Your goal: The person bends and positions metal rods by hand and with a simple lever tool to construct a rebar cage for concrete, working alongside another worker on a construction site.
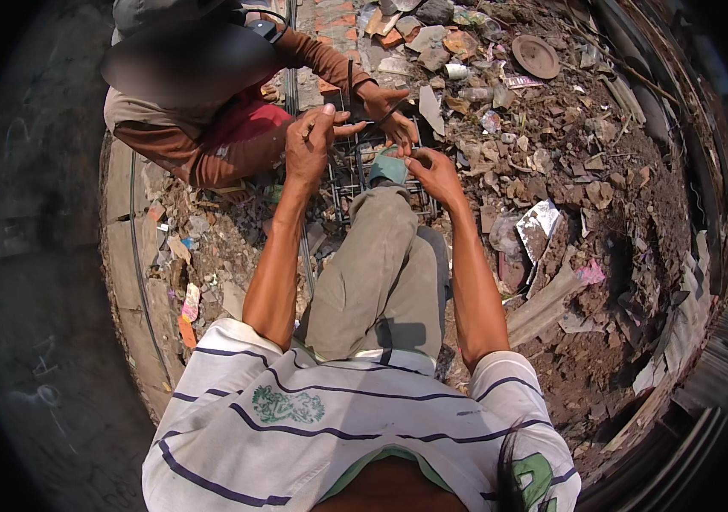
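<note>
Two bare hands: the person's own, raised apart from each other over the far end of the legs.
Left hand point(308, 154): fingers curled in with the thumb up, closed on a thin stub point(308, 132) too small to identify.
Right hand point(436, 177): thumb and forefinger drawn together just beside the shoe; I cannot tell whether they grasp anything.
Metal bar frame point(345, 184): low between the two hands, around the foot, partly hidden by the shoe and trousers.
Upright bar point(349, 81): dark and thin, on the far side of the left hand.
Co-worker point(198, 154): at the far left in brown sleeves, leaning in toward the frame.
Co-worker's outstretched hand point(388, 109): beyond the frame, fingers spread, with a thin dark wire point(396, 109) across it.
Teal shoe point(390, 165): at the far end of the grey-brown trousers point(360, 260).
Rubble point(577, 162): broken stone and litter, spread over the ground on the right.
Round brown disc point(536, 56): far right, lying on the rubble.
Pale torn board point(539, 226): right of the right forearm.
Dark wall point(31, 256): along the left side.
</note>
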Demonstrator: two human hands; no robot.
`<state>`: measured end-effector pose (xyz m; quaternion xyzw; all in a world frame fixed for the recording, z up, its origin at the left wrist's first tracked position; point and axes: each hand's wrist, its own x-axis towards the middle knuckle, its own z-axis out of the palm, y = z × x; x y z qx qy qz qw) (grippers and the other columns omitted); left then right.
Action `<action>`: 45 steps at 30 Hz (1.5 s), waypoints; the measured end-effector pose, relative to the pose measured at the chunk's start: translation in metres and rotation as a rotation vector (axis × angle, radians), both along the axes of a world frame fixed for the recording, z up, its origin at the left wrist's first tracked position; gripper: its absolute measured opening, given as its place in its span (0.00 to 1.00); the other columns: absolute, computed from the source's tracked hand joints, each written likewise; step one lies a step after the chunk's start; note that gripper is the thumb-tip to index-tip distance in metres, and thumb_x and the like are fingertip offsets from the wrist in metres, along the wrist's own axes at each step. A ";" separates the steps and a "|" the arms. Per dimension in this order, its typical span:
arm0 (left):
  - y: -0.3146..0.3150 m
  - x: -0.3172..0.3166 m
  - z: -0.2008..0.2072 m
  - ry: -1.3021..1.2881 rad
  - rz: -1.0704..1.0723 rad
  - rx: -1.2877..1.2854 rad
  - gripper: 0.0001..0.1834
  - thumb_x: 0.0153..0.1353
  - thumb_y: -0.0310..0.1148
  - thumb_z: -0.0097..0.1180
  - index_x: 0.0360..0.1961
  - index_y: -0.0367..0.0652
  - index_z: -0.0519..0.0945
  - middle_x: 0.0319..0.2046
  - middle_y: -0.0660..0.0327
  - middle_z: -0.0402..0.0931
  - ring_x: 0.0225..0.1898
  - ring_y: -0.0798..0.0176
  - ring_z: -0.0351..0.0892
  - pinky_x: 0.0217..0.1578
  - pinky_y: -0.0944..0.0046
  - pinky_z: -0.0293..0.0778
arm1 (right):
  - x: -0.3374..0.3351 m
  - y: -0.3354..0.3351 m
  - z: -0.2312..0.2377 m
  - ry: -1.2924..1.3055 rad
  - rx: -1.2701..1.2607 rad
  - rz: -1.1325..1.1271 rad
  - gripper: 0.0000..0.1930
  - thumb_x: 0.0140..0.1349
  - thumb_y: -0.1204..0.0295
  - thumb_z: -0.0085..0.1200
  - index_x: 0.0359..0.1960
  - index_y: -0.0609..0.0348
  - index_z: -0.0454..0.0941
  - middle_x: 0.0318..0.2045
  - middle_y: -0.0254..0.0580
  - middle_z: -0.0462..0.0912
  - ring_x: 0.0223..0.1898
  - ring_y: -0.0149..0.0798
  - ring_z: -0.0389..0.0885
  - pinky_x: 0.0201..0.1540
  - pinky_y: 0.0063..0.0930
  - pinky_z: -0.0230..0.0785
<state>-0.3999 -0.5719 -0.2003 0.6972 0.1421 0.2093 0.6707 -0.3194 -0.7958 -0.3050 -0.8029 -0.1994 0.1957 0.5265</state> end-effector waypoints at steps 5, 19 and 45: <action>0.016 -0.001 -0.011 -0.116 -0.060 -0.012 0.24 0.70 0.41 0.46 0.18 0.37 0.70 0.15 0.67 0.59 0.32 0.66 0.81 0.31 0.71 0.66 | 0.004 0.001 -0.012 0.006 -0.090 -0.020 0.20 0.57 0.62 0.58 0.44 0.66 0.81 0.39 0.53 0.84 0.41 0.45 0.83 0.46 0.35 0.72; 0.026 -0.004 -0.018 -0.005 0.058 0.215 0.22 0.65 0.46 0.52 0.28 0.35 0.79 0.17 0.67 0.68 0.19 0.74 0.61 0.27 0.71 0.63 | 0.007 0.035 -0.010 0.057 0.102 -0.112 0.19 0.60 0.60 0.56 0.45 0.64 0.80 0.33 0.47 0.85 0.33 0.42 0.83 0.40 0.35 0.73; 0.014 -0.009 -0.006 0.058 0.074 0.060 0.22 0.67 0.44 0.51 0.30 0.34 0.83 0.14 0.73 0.62 0.19 0.79 0.55 0.21 0.71 0.51 | 0.034 0.038 -0.011 -0.060 -0.052 -0.035 0.15 0.58 0.62 0.56 0.36 0.63 0.81 0.30 0.49 0.83 0.32 0.45 0.82 0.38 0.36 0.72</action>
